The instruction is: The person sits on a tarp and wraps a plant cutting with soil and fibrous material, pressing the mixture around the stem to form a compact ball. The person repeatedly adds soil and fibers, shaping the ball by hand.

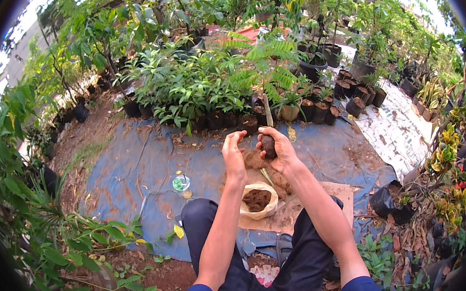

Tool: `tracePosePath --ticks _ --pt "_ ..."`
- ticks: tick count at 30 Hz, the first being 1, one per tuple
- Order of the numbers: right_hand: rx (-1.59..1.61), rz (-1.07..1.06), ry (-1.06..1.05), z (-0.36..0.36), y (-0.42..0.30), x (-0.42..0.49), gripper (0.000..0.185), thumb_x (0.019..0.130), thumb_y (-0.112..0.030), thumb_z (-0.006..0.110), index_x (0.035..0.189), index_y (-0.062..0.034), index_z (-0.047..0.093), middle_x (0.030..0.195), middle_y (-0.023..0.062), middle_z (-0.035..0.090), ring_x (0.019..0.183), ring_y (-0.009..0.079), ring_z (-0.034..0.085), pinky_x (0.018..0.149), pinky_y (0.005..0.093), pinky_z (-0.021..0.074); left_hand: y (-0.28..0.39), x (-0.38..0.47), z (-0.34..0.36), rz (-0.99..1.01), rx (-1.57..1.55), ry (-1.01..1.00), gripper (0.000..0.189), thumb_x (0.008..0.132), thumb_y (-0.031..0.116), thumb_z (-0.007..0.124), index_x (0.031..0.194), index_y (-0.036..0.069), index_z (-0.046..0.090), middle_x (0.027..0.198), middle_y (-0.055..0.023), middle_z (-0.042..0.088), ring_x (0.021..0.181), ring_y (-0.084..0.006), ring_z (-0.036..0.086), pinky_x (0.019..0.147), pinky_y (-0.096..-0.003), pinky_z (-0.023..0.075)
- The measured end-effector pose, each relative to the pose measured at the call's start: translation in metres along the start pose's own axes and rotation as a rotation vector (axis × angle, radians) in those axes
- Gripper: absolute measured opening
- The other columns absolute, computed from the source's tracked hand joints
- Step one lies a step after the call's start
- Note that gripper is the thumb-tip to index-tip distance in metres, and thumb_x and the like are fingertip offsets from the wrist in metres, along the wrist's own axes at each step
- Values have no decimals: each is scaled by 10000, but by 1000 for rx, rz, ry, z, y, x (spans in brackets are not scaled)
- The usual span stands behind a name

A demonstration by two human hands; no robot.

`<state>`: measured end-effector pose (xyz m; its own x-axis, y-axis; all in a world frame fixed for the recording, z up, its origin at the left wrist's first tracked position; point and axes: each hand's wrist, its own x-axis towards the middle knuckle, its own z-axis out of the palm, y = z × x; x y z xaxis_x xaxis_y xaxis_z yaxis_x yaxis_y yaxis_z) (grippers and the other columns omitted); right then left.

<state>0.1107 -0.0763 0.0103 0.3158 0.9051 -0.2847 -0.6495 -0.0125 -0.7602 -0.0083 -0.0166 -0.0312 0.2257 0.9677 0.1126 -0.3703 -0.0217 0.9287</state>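
My right hand (280,151) is closed around a dark brown ball of soil (269,147), from whose top a plant stem cutting (267,109) sticks up. Just to the left, my left hand (233,153) is raised with its palm towards the ball, apart from it and holding nothing that shows. Below the hands, an open pale plastic bag (258,216) holds brown, crumbly potting material (256,200). Loose brown fibre (256,159) lies behind the bag, with a green and white strip (268,177) beside it.
A blue tarpaulin (134,171) covers the ground, with a brown sheet (345,198) under the bag. A clear cup with green contents (181,183) stands left. Potted seedlings (204,88) line the back; a black grow bag (391,201) sits right.
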Motion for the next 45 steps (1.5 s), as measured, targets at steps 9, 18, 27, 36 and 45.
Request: tracePosePath --ticks 9,18,27,36,45 --pt "102 -174 28 -1 3 0 235 908 -243 679 1071 -98 591 869 27 623 790 168 657 619 320 575 -1 1 0 -32 14 28 205 981 331 531 1008 147 615 1109 -21 676 1108 -146 538 895 -368 355" --pt "197 -29 -220 -2 -3 -2 324 900 -276 692 1122 -53 615 1012 99 686 926 217 696 938 483 588 -5 4 -3 -105 -120 68 195 971 310 538 988 137 626 1073 -17 689 1060 -149 565 877 -371 390" --pt "114 72 -78 3 -6 -3 235 885 -270 740 909 -101 579 737 22 622 556 116 606 453 226 501 -4 2 -4 -143 -146 49 188 964 321 553 991 149 624 1078 -21 690 1071 -158 556 879 -377 389" --pt "260 18 -219 1 -4 1 466 952 -367 609 1260 -18 585 982 85 691 858 173 697 734 340 623 -5 2 -5 -219 -176 39 206 927 341 599 968 139 606 1105 -42 666 1094 -167 534 942 -393 352" --pt "438 138 -150 -5 -7 2 225 888 -252 676 1027 -93 600 918 38 653 712 131 646 584 248 562 -6 1 -3 -268 -236 22 215 926 352 600 993 148 584 1120 -39 655 1110 -157 521 943 -382 349"
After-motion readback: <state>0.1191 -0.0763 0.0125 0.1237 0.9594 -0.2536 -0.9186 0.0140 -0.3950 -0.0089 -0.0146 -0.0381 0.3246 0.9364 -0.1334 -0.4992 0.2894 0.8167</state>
